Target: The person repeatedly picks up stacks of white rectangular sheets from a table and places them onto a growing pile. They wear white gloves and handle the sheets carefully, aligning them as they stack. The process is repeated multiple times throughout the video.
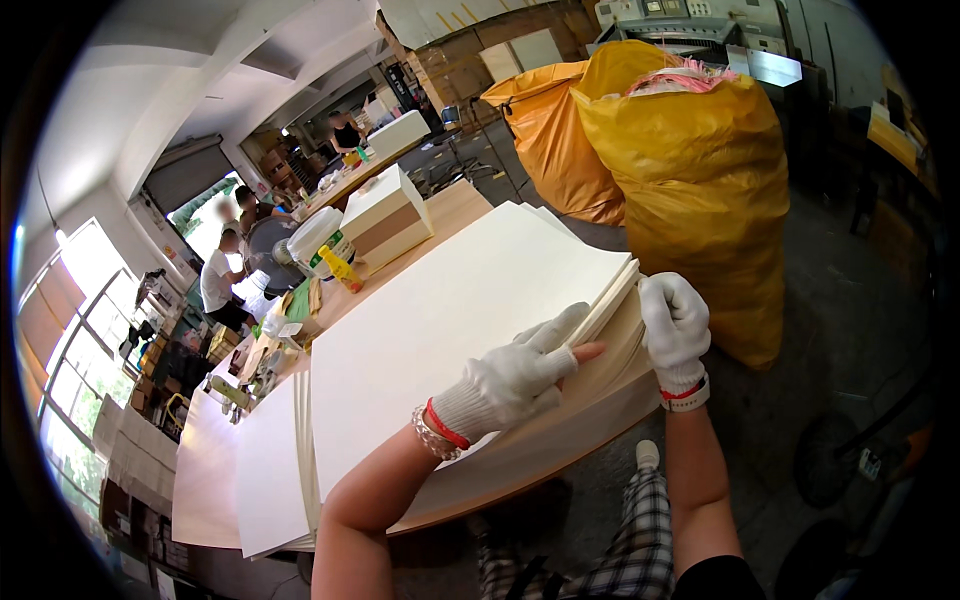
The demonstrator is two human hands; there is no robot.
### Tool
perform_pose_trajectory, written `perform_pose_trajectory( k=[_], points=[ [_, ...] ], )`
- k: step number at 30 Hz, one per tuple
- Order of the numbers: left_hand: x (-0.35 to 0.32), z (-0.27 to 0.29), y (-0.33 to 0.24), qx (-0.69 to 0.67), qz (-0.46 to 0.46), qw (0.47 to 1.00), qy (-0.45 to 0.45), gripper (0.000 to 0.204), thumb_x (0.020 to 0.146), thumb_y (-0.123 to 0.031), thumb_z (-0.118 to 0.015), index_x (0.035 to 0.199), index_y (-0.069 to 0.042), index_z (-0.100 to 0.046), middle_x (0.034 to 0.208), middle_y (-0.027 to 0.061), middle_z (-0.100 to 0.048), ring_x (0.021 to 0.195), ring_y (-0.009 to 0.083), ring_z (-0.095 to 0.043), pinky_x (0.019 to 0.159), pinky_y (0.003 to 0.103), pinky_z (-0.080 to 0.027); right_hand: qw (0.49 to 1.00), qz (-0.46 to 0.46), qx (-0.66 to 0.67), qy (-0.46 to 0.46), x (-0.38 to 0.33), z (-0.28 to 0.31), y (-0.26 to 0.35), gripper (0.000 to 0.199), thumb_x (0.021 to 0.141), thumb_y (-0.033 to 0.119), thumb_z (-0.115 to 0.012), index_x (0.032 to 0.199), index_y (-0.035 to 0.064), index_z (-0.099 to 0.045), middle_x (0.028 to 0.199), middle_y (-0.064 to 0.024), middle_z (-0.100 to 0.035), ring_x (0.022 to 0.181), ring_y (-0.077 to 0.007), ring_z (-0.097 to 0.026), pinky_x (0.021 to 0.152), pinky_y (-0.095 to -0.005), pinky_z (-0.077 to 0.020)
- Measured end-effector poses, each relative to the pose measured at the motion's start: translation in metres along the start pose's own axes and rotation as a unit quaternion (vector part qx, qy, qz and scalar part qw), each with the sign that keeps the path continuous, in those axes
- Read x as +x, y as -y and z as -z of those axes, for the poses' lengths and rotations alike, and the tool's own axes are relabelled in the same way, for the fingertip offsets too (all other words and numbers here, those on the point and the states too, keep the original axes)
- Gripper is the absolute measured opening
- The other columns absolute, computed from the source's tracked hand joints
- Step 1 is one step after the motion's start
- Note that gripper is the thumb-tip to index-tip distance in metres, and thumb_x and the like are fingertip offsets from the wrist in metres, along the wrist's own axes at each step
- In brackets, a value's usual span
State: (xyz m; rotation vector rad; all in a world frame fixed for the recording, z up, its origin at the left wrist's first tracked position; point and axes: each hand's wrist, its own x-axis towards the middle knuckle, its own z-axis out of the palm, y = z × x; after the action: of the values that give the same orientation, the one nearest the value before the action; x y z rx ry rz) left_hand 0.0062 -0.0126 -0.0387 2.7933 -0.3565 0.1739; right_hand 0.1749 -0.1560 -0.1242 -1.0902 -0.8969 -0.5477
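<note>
A tall stack of large white paper sheets (pixel 450 290) lies across the table in front of me. My left hand (pixel 510 385), in a white knit glove, rests at the stack's near right edge. Its fingers are spread over the top sheets, and one bare fingertip shows against their side. At the right corner my right hand (pixel 675 325), also gloved, is closed with its knuckles up, against the sheet edges. Its fingertips are hidden, but it appears to grip the sheets there. The layers near this corner fan apart and bend slightly.
A second paper stack (pixel 270 470) lies to the left. Beyond are a white block of stacked sheets (pixel 385 215), a yellow bottle (pixel 340 268) and a white bucket (pixel 318 240). Filled yellow (pixel 690 200) and orange bags (pixel 560 140) stand at right. Several people work at the far left.
</note>
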Motion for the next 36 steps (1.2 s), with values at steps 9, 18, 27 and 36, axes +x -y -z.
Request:
perform_pose_trajectory(
  k=[9,18,27,36],
  points=[
    [0.010,-0.002,-0.002,0.057,0.058,0.997,0.004,0.033,0.083,-0.018,-0.069,0.112,-0.007,-0.059,0.152,0.0295,-0.029,0.124,0.0434,-0.052,0.101,0.040,-0.046,1.000,0.010,0.010,-0.017,-0.002,-0.003,-0.004,0.003,0.090,0.000,-0.063,0.087,-0.0014,-0.065,0.072,-0.0027,-0.056,0.060,-0.0108,-0.053,0.054,-0.0248,-0.0424],
    [0.012,0.006,-0.010,0.017,0.128,0.991,0.046,0.037,0.083,-0.024,-0.073,0.111,-0.005,-0.058,0.158,0.0300,-0.010,0.129,0.0438,-0.048,0.104,0.039,-0.043,0.998,-0.045,0.037,-0.015,-0.003,0.001,-0.002,0.006,0.090,0.002,-0.064,0.085,-0.0003,-0.064,0.072,-0.0008,-0.056,0.061,-0.0083,-0.052,0.054,-0.0248,-0.0418],
    [0.011,0.005,0.001,0.022,0.001,0.999,0.029,0.036,0.080,0.001,-0.056,0.116,-0.003,-0.061,0.153,0.0250,-0.031,0.120,0.0376,-0.058,0.097,0.037,-0.048,0.989,-0.140,0.046,-0.036,-0.002,-0.002,0.006,0.014,0.088,0.004,-0.068,0.076,0.0009,-0.062,0.069,0.0005,-0.060,0.061,-0.0061,-0.053,0.056,-0.0234,-0.0441],
    [0.009,-0.003,-0.016,0.027,0.122,0.992,-0.006,0.037,0.077,-0.007,-0.073,0.113,-0.007,-0.063,0.155,0.0299,-0.023,0.124,0.0366,-0.055,0.097,0.036,-0.048,0.994,-0.089,0.045,-0.051,-0.005,-0.004,0.001,0.011,0.088,0.002,-0.067,0.078,-0.0007,-0.063,0.069,-0.0005,-0.060,0.061,-0.0071,-0.054,0.055,-0.0234,-0.0443]
  ],
)
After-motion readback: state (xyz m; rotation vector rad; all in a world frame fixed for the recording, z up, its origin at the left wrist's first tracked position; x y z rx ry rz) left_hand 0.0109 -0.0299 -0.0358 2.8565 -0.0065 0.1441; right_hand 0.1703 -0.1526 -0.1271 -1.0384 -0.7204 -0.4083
